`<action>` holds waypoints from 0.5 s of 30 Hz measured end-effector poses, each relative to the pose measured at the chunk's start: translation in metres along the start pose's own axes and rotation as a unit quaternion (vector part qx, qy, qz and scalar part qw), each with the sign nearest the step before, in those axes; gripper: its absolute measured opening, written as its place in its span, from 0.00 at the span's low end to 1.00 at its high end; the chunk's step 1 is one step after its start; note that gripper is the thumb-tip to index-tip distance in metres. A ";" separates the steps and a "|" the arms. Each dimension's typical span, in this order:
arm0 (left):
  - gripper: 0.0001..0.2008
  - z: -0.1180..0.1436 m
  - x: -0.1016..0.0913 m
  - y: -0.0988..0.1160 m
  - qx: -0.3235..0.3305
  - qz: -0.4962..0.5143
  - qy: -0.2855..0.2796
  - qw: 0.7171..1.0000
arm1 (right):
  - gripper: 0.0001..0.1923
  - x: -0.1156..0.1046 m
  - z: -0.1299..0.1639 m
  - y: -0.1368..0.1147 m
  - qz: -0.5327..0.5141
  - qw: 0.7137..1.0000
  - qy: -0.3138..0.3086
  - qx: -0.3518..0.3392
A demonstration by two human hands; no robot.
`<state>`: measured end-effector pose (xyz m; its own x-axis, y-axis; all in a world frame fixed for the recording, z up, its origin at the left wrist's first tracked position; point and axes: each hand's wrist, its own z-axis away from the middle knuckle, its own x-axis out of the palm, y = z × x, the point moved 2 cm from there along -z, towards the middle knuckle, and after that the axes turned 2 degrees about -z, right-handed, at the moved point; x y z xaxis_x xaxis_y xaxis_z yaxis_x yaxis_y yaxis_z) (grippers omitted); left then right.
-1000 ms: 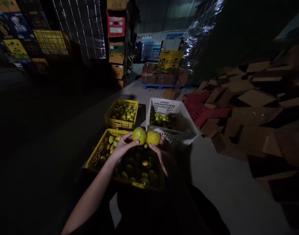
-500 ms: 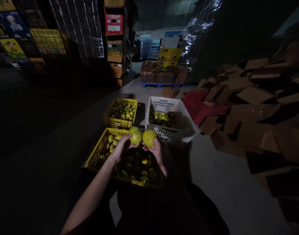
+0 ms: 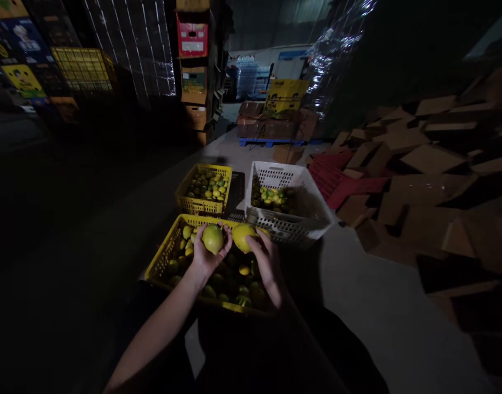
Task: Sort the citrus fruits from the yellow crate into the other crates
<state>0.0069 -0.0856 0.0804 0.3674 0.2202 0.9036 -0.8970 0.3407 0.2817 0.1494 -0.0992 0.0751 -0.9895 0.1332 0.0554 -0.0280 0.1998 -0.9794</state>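
My left hand (image 3: 204, 256) grips a yellow-green citrus fruit (image 3: 213, 238). Beside it my right hand (image 3: 265, 262) holds a second yellow fruit (image 3: 242, 237). Both are held over the near yellow crate (image 3: 158, 260), which is full of green and yellow fruit. Beyond it on the floor stand a second yellow crate (image 3: 184, 203) of fruit at the left and a white crate (image 3: 312, 208) with some fruit at the right.
A heap of flattened brown cardboard (image 3: 431, 169) and red crates (image 3: 336, 178) lies to the right. Boxes on a blue pallet (image 3: 271, 143) stand behind. Stacked cartons (image 3: 193, 71) and wrapped pallets rise at the back left. The surroundings are dim.
Both hands have drawn the two fruits down and towards me, and slightly left. The left hand has turned its fruit so the palm wraps it from below.
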 end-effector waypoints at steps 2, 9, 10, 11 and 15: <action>0.13 0.004 0.001 -0.005 0.011 0.009 0.010 1.000 | 0.24 0.004 0.004 -0.002 0.109 0.989 0.014 -0.100; 0.16 0.004 -0.003 -0.014 0.033 -0.077 -0.054 0.995 | 0.31 0.028 0.020 0.016 0.268 0.945 -0.033 -0.183; 0.15 0.003 -0.005 -0.015 0.039 -0.086 -0.036 0.995 | 0.32 0.031 0.021 0.019 0.277 0.941 -0.051 -0.186; 0.14 0.001 -0.008 -0.015 0.045 -0.092 -0.005 0.995 | 0.32 0.033 0.022 0.023 0.288 0.935 -0.070 -0.194; 0.19 -0.005 -0.021 -0.016 0.094 -0.145 0.081 0.982 | 0.34 0.038 0.027 0.031 0.301 0.915 -0.099 -0.250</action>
<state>0.0152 -0.0909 0.0553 0.6345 0.2862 0.7180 -0.7729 0.2391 0.5877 0.1066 -0.1140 0.0411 -0.8118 0.1969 -0.5498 0.5501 0.5739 -0.6067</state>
